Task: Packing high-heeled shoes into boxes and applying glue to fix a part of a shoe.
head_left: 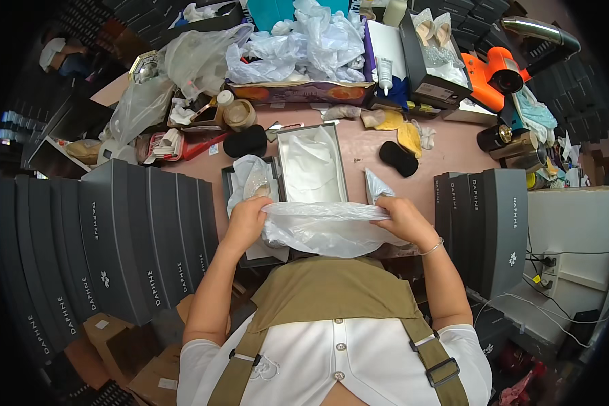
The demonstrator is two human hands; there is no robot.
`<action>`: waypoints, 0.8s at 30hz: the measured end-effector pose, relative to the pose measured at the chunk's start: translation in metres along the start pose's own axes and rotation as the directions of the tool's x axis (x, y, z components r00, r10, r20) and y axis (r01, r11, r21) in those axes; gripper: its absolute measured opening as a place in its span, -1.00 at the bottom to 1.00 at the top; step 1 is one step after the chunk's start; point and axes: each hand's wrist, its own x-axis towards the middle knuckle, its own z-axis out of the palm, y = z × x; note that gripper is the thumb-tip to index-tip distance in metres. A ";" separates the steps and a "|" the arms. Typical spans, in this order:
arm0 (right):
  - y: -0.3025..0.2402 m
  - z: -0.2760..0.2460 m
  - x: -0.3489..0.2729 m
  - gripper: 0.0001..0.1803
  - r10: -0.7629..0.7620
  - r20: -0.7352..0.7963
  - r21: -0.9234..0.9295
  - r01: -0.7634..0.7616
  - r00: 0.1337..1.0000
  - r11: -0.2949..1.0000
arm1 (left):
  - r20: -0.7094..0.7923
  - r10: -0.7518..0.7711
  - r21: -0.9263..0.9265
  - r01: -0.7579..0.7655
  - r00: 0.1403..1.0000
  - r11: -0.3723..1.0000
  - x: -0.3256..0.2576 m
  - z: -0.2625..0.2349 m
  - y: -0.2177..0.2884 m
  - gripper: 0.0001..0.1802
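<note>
A thin white plastic bag (328,233) is stretched sideways between my hands, close to my apron. My left hand (249,220) pinches its left end, and my right hand (409,222) grips the right end. Just beyond the bag lies a grey box part lined with white paper (311,166). Left of it, a second grey box part (229,183) holds something sparkly in a translucent wrapping (254,177), partly behind my left hand. Beside my right hand, a pointed silvery piece (379,186) rests on the pink table (358,149); I cannot make out its kind.
Stacks of dark shoe boxes stand at left (125,237) and right (501,223). At the back are a carton of crumpled plastic bags (304,91), an open box with sparkly shoes (433,61) and an orange heat gun (501,71). Two black pads (245,141) and yellow cloths (409,139) lie nearer.
</note>
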 end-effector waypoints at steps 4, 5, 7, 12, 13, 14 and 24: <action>0.029 0.010 -0.006 -0.72 0.050 -0.044 -0.070 -0.053 0.998 0.996 | 0.260 -0.440 -0.610 0.499 0.860 0.615 -0.019 0.014 -0.048 -0.80; 0.041 0.018 -0.008 -0.73 0.065 -0.126 -0.151 -0.084 0.990 0.985 | 0.354 -0.439 -0.891 0.440 0.826 0.109 -0.028 0.018 -0.054 -0.78; 0.063 0.028 -0.011 -0.77 0.125 -0.210 -0.012 -0.131 0.970 0.991 | 0.338 -0.500 -0.924 0.382 0.797 -0.014 -0.047 0.024 -0.057 -0.78; 0.083 0.046 -0.017 -0.88 0.470 -0.009 0.977 -0.092 0.883 0.191 | 0.321 -0.457 -0.887 0.432 0.830 0.161 -0.085 0.027 -0.049 -0.83; 0.071 0.044 -0.017 -0.88 0.492 0.028 0.973 -0.135 0.870 0.185 | 0.399 -0.389 -0.862 0.484 0.831 0.151 -0.091 0.018 -0.049 -0.86; 0.077 0.047 -0.017 -0.89 0.432 -0.008 0.972 -0.095 0.902 0.216 | 0.418 -0.397 -0.778 0.548 0.817 0.308 -0.097 0.012 -0.053 -0.86; 0.065 0.034 -0.006 -0.93 0.408 -0.009 0.784 -0.247 0.913 0.570 | 0.177 -0.747 -0.981 0.177 0.640 -0.081 -0.095 0.042 -0.049 -0.81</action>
